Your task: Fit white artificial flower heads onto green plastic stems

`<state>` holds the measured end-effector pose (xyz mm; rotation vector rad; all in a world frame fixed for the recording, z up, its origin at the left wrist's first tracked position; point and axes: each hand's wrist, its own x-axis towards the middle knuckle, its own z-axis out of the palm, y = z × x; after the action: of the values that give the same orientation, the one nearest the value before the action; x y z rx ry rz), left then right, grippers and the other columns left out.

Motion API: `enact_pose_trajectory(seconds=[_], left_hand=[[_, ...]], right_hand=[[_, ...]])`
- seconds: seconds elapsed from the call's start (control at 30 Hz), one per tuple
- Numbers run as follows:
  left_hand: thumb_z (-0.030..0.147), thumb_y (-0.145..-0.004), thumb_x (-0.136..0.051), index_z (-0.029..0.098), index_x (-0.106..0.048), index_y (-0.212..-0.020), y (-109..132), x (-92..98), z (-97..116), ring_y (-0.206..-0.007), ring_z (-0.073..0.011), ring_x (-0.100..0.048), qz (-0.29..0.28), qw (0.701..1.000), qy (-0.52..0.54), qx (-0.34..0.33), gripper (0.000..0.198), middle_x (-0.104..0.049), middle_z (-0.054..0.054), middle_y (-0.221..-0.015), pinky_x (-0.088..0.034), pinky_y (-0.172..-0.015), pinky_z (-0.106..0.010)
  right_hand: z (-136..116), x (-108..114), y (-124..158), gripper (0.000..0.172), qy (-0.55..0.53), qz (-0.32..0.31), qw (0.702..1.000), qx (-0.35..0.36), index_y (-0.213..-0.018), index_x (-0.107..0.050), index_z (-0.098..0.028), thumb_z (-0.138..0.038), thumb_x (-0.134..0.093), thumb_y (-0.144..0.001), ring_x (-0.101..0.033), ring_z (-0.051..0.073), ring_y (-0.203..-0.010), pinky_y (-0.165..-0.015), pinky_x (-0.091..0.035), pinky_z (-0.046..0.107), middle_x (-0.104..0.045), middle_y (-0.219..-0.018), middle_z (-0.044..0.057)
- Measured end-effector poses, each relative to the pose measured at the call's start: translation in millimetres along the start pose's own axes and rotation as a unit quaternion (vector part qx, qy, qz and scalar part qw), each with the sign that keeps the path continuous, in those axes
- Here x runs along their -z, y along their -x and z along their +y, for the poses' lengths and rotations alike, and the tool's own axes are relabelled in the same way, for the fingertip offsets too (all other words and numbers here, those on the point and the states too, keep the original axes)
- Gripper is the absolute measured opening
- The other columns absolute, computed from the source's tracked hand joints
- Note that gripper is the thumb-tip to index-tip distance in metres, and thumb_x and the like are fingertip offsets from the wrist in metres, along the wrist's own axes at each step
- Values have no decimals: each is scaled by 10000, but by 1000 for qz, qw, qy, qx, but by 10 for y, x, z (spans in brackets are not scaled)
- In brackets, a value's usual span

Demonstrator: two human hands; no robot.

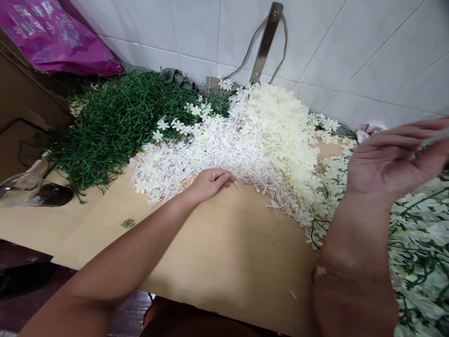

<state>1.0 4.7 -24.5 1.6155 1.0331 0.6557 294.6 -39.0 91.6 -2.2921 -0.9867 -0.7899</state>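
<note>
Although joined white sprays (pixel 424 229) lay at right, loose white stems (pixel 228 152), petals (pixel 284 121) and green stems (pixel 115 117) apparently remained on the table (pixel 224 262). The white stems' heap stretched sideways, front tips facing the person. The left hand's (pixel 210 181) fingers were bent together, the right hand's (pixel 389 161) half-curled; any grip was unclear.

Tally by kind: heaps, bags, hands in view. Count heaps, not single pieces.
Green stem heap: 1
White stalk heap: 1
Loose cream flower heap: 1
White flower heap with green stems: 1
Purple bag: 1
Left hand and right hand: 2
Total: 7
</note>
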Motion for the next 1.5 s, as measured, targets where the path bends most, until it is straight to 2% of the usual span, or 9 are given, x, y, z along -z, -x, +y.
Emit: enact_pose_trajectory(seconds=[0.03,0.13,0.2,0.33,0.43,0.63,0.97,1.23,1.5], left_hand=[[481,-874,-505,140,-727,-915,-7,0,-12,-735,-149,-609,4,1000,-19,-3,409,-713,-62,-815,-452,-693,-246],[442,-892,-469,149,-731,-913,-14,5,-6,-700,-145,-589,6,996,-83,-22,394,-699,-47,-780,-428,-647,-237],[414,-900,-455,160,-730,-885,-5,9,27,-695,-147,-584,-2,991,-127,-36,375,-689,-38,-769,-415,-645,-240],[367,-897,-454,183,-708,-813,16,3,81,-705,-154,-592,-4,983,-175,-46,324,-672,-17,-740,-402,-668,-250],[304,-850,-504,185,-632,-656,19,-8,56,-654,-160,-562,21,978,-202,-41,261,-637,-8,-656,-371,-626,-260],[205,-739,-602,184,-548,-582,18,3,-11,-674,-190,-564,47,979,-197,-38,167,-627,-27,-644,-360,-609,-274],[319,-856,-556,142,-666,-792,5,16,25,-681,-124,-566,15,998,48,-40,218,-647,-21,-728,-420,-670,-244],[456,-670,-794,167,-706,-1008,60,105,138,-650,-82,-590,83,932,353,-19,453,-720,-27,-861,-445,-632,-210],[437,-540,-889,136,-706,-693,119,163,189,-624,-82,-588,140,929,342,33,384,-695,-23,-702,-443,-579,-180]], right_hand=[[-64,-61,36,360,-288,-46,956,-29,-800,-705,-382,-458,-390,-957,-642,251,-1156,-577,-511,340,-698,-1151,24],[-393,-223,209,159,-719,-245,633,-150,-651,-695,-304,-326,-680,-808,-678,120,-773,-649,-500,278,-710,-850,22],[-699,-290,372,33,-724,-359,577,-116,-745,-712,-247,-222,-734,-744,-616,82,-666,-681,-505,277,-682,-775,7],[-1442,-350,769,146,-560,-483,660,133,-934,-695,-185,-157,-577,-854,-601,126,-699,-674,-501,306,-673,-816,41],[-1976,-404,1032,364,-389,-433,744,329,-1125,-671,-197,-36,-458,-878,-615,188,-876,-749,-471,339,-643,-1044,104],[-2439,-537,1193,410,-177,-401,757,485,-1090,-682,-129,73,-466,-807,-590,308,-1044,-742,-438,357,-615,-1081,191],[-1951,-523,937,218,-291,-286,825,391,-960,-671,-134,-70,-475,-887,-571,241,-952,-814,-424,363,-625,-1021,136],[-1274,-323,1119,235,-355,-181,833,383,-873,-665,-157,-128,-435,-910,-540,220,-859,-762,-449,343,-617,-917,119],[-951,-125,1230,227,-264,-279,797,466,-928,-672,-132,-115,-446,-916,-537,225,-865,-719,-403,321,-619,-919,122]])
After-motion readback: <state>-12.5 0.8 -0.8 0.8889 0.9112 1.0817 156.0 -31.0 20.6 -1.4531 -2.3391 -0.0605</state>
